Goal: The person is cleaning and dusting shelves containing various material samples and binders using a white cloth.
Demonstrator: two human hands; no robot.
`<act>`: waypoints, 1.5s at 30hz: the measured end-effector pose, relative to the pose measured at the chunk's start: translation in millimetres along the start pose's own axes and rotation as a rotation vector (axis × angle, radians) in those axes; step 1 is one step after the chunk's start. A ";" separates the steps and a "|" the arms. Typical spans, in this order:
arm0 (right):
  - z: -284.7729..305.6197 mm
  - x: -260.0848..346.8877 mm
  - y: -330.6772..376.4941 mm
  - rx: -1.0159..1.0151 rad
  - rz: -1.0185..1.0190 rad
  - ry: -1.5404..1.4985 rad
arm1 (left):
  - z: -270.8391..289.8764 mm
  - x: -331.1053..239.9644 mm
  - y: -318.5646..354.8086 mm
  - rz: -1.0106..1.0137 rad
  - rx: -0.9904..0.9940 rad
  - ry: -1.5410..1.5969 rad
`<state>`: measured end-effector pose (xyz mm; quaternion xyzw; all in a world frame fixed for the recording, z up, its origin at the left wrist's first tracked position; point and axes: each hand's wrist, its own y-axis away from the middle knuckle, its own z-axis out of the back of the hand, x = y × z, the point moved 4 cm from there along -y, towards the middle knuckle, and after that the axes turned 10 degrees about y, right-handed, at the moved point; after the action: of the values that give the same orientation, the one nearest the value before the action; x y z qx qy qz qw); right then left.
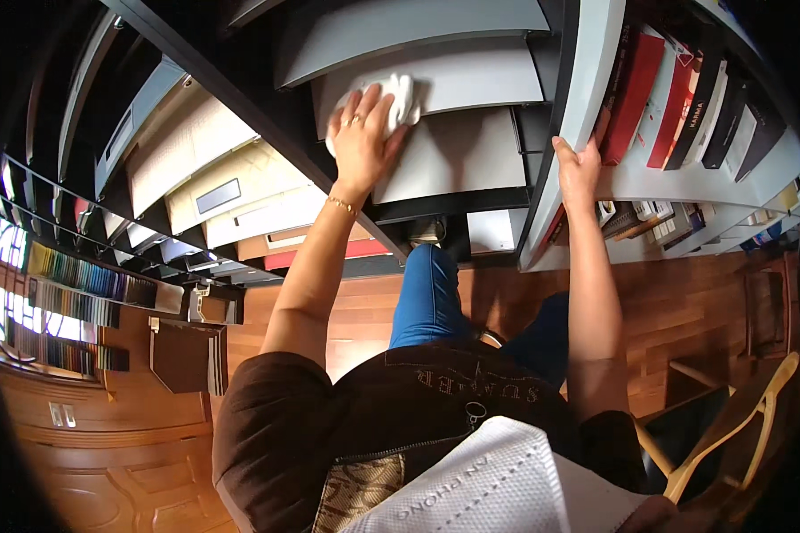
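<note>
Two bare hands are busy at the shelves. The left hand [362, 138] holds a soft, white, crumpled cloth [404, 94] against a smooth, pale grey sloping panel [480, 75], its fingers laid over the cloth and its thumb at the side. The right hand [580, 173] grips the edge of a light grey upright board [593, 75], thumb in front; the fingers behind are mostly hidden.

For good work with the cloth, I think the palm should stay flat, the pressure even, and the loose folds tucked in, so that no bare nail rubs the surface. The firm right grip probably helps the balance.

The panel is wide and slightly curved in this view, set in a matt black frame [551, 98]. Beyond the board stand stiff, rectangular books with red and black spines [633, 99]. Below, the reddish-brown wooden floor [676, 298] looks glossy.
</note>
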<state>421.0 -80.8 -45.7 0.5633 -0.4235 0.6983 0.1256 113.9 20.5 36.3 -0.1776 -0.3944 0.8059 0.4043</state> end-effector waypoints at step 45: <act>7.2 -59.2 29.1 -0.147 0.364 0.785 | -233.2 -119.2 48.7 0.070 0.234 0.270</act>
<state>426.7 -85.9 -111.6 0.1610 -0.4843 0.8383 0.1917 302.8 23.3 -151.4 -0.2495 -0.2339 0.8286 0.4432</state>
